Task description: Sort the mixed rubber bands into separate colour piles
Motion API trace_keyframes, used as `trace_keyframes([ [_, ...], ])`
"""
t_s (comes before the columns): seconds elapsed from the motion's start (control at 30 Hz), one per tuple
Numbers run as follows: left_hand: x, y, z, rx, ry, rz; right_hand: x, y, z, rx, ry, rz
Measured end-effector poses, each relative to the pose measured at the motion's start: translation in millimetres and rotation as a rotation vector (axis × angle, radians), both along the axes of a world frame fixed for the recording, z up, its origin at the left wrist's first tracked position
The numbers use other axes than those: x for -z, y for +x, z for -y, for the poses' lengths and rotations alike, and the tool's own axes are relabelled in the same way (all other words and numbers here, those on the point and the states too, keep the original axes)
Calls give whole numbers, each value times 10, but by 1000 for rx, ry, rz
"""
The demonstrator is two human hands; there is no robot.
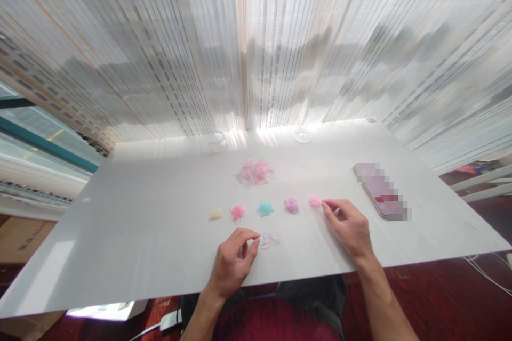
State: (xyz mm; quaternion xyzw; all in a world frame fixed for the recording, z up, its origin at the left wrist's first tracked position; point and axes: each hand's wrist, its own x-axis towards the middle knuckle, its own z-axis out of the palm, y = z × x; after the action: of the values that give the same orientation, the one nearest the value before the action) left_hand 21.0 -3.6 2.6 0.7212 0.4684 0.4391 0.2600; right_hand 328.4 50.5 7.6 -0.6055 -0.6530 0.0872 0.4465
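Several small heaps of thin, thread-like coloured pieces lie in a row on the white table: pale yellow (pixel 215 214), hot pink (pixel 237 213), teal (pixel 265 209), purple (pixel 292 205) and light pink (pixel 314 202). My right hand (pixel 347 226) is at the right end of the row, its pinched fingertips touching the edge of the light pink heap. Near the table's front, my left hand (pixel 234 260) has thumb and forefinger drawn together beside a few loose mixed strands (pixel 271 241). Whatever either pinch holds is too small to make out. Behind the row sits a larger mixed heap (pixel 255 173).
A phone (pixel 382 192), partly blurred out, lies on the table to the right. Two clear round dishes or lids (pixel 303 135) stand at the back edge, against a sheer striped curtain (pixel 248 53). A cardboard box (pixel 24 240) is at the left, below table height.
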Motion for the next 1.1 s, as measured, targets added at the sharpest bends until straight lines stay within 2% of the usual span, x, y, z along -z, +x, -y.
trace_keyframes([
  [0.3, -25, 7, -19, -9, -10, 0, 69, 4, -4, 14, -82, -37],
  [0.63, -25, 15, -18, -11, 8, -1, 69, -6, -7, 21, -97, -43],
  [0.97, -41, 24, 1, -17, 4, -14, 48, -27, -9, -38, -82, -13],
  [1.1, -41, 28, 2, -14, 6, -13, 70, -30, -12, -9, -65, -7],
])
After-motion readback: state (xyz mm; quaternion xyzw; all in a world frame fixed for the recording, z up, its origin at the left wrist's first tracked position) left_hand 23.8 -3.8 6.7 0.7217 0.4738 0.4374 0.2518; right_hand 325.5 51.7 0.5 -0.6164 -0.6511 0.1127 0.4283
